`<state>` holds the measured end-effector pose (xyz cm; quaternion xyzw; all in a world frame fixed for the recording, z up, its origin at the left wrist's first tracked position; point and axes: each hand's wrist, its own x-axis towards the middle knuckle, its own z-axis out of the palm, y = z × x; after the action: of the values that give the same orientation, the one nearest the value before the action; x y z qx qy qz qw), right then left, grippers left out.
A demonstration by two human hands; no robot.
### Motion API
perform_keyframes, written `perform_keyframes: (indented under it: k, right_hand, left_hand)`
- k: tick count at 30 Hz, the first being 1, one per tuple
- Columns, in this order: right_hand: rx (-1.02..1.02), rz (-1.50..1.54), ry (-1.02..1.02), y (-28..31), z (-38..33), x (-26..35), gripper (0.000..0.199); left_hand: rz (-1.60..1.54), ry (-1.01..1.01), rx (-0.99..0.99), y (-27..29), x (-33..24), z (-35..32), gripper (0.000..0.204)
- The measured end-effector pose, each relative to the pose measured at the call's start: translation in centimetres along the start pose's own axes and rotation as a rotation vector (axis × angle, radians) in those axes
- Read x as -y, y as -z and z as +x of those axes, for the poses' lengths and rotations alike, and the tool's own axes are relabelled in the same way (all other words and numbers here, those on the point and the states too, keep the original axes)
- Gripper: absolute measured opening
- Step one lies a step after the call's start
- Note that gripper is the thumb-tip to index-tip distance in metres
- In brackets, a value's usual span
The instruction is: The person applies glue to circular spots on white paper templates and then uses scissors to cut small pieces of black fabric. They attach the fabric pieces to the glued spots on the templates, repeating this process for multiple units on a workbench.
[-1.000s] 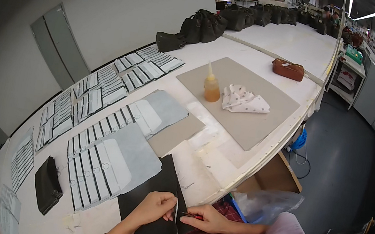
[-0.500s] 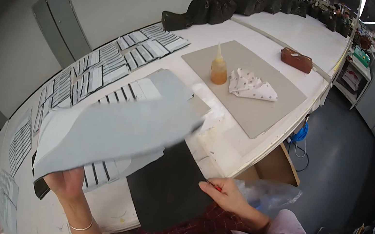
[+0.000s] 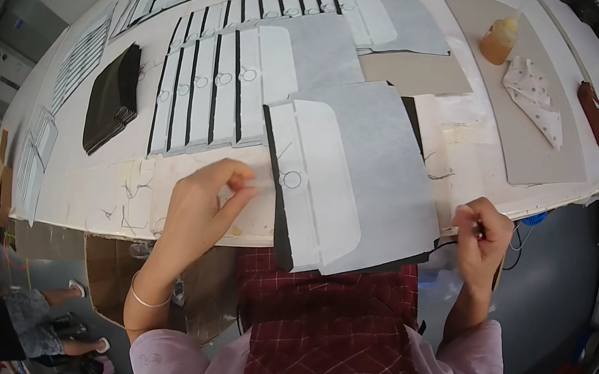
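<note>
A pale grey-blue panel (image 3: 391, 154) with a rounded white patch (image 3: 322, 167) lies at the front of the table, its lower end reaching over the edge. Black material shows beneath it along its left side and lower right corner. Just left of the panel, my left hand (image 3: 203, 199) is in the air, thumb and fingers curved apart with nothing between them. Beyond the panel's right side, my right hand (image 3: 484, 236) is closed round a small dark object, mostly hidden by the fingers. Similar panels (image 3: 253, 86) overlap in rows behind, with black edges and drawn circles showing.
A stack of black pieces (image 3: 113, 99) lies at the left. On a grey-beige board (image 3: 547, 160) at the right are a bottle of amber liquid (image 3: 499, 40) and a spotted cloth (image 3: 533, 99). A brown case (image 3: 594, 115) lies farther right. Another person's legs (image 3: 62, 298) show at lower left.
The grey-blue panel my left hand held up now lies flat over the black piece at the front edge. My left hand has let go. The view has turned, and the black stack shows at left.
</note>
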<state>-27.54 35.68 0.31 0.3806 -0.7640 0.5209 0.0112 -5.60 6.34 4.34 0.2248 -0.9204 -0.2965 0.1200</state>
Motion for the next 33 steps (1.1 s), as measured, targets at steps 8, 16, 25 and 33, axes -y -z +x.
perform_keyframes:
  k: [8, 16, 25, 33]
  right_hand:
    - [0.444, -0.239, 0.591, -6.9, 4.4, 2.4, 0.023]
    - [0.634, -0.369, 0.828, -10.8, 5.5, 3.1, 0.039]
    - [0.659, -0.404, 0.822, -11.6, 4.8, 2.5, 0.042]
    - [0.656, -0.385, 0.824, -11.5, 4.9, 2.5, 0.044]
  left_hand:
    - [0.058, -0.263, 0.103, -2.7, 2.4, 4.6, 0.015]
    - [-0.124, -0.240, 0.121, -3.0, 3.4, 5.6, 0.011]
    - [-0.192, -0.298, 0.199, -2.5, 3.6, 5.4, 0.012]
    - [-0.207, -0.187, 0.205, -3.2, 3.8, 5.7, 0.007]
